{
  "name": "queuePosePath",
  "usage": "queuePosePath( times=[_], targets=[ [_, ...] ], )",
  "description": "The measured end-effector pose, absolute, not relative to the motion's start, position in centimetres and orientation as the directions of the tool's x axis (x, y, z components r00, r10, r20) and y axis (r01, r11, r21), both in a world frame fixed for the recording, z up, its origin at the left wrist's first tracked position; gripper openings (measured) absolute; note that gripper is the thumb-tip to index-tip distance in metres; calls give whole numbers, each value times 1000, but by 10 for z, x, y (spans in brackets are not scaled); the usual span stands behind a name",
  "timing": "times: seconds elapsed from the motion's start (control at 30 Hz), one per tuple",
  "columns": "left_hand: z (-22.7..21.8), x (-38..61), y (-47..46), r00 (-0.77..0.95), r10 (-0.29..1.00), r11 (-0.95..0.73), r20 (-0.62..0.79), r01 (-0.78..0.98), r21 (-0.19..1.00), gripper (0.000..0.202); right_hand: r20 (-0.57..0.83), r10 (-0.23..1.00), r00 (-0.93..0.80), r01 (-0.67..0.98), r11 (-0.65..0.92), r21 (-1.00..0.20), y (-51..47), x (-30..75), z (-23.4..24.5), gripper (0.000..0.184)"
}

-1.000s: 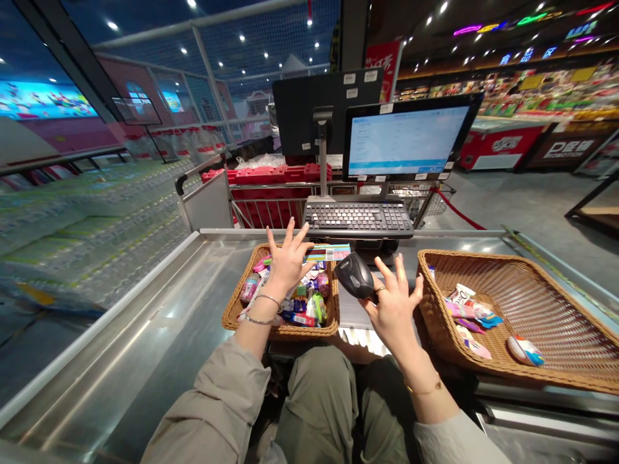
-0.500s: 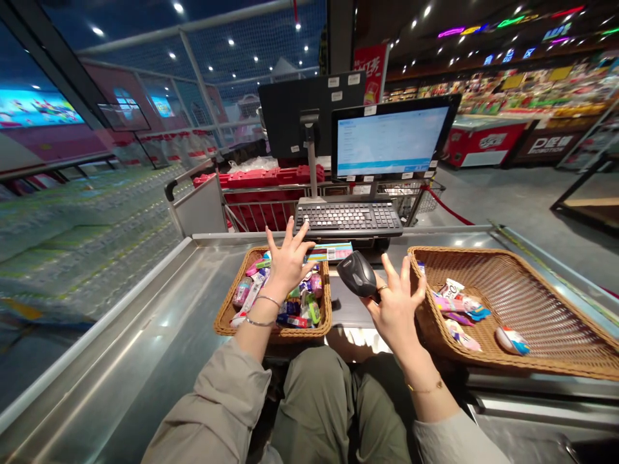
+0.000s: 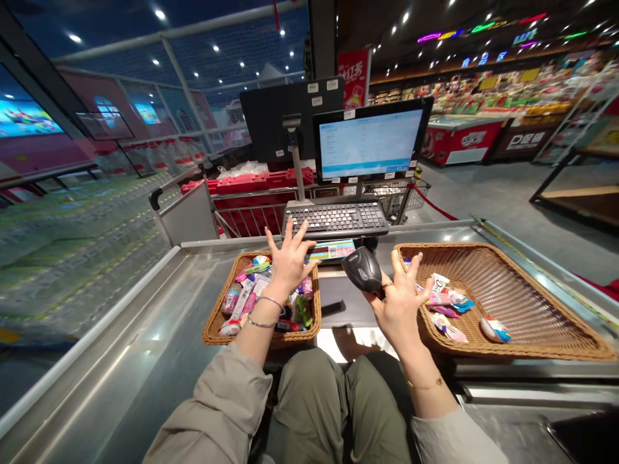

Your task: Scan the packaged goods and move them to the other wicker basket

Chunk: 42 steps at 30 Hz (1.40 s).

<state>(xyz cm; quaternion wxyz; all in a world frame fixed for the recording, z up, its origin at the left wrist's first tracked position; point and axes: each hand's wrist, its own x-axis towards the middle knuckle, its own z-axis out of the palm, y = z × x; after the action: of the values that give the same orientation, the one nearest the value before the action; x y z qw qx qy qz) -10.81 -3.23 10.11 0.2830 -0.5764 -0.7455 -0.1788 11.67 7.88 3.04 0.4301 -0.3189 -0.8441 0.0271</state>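
My left hand [image 3: 289, 262] hovers open, fingers spread, over a small wicker basket [image 3: 213, 325] filled with several colourful snack packets [image 3: 245, 291]. My right hand [image 3: 402, 301] holds a black barcode scanner [image 3: 362, 269] by its handle, gripped at the thumb side while the other fingers fan out. The scanner's head points toward the small basket. To the right, a larger wicker basket [image 3: 527, 303] holds a few packets [image 3: 447, 303] and a wrapped egg-shaped sweet [image 3: 493, 328].
A keyboard [image 3: 336, 219] and a lit till screen [image 3: 370, 143] stand behind the baskets on the steel checkout counter [image 3: 145, 335]. A metal shopping cart [image 3: 242, 216] with red crates is beyond the counter. Shop aisles lie at right.
Both hands keep the same spread pose. The view has swung, so the baskets, keyboard and screen slide left in the picture, and the scanner stays with my right hand.
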Motion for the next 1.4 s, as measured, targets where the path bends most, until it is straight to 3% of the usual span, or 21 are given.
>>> queuePosePath(
  times=[0.6,1.4],
  targets=[
    [104,-77,15,-148,752,228,642,973,-43,34,654,700,-287,611,660,-438,99,140,29,52],
    [95,-40,69,-103,771,144,629,989,-14,30,672,740,-30,656,522,-545,114,158,19,37]
  ],
)
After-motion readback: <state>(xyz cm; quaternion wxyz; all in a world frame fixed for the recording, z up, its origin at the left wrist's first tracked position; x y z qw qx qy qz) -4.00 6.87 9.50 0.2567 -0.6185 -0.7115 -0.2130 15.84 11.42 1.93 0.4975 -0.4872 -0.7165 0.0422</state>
